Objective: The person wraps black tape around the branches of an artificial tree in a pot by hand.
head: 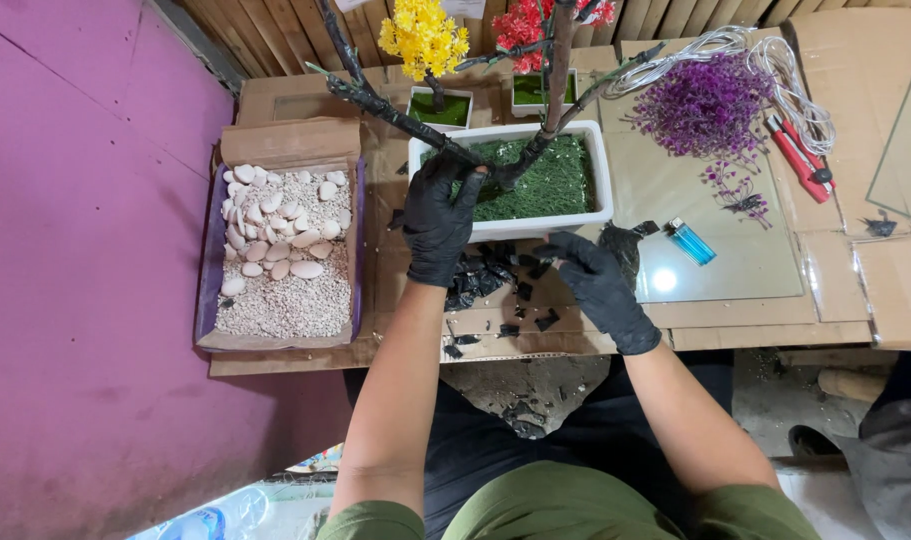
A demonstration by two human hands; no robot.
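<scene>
A: What is under your right hand (600,285)?

B: Your black-gloved fingers hang loosely curled, gripping nothing, over scattered black scraps (495,280) on the brown cardboard sheet (735,325).

A: And the left hand (437,222)?

B: Its fingers close around the dark artificial tree trunk (495,172), at the near rim of the white rectangular planter with green turf (550,222). Beyond stands a yellow flower tuft (423,38).

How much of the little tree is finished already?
Done: the dark trunk stands in the white planter, green filling around it. In hand: the gloved left hand rests at the trunk's base; the right hand pinches black scraps. Left: branches look bare, and purple sprigs lie unused.
</scene>
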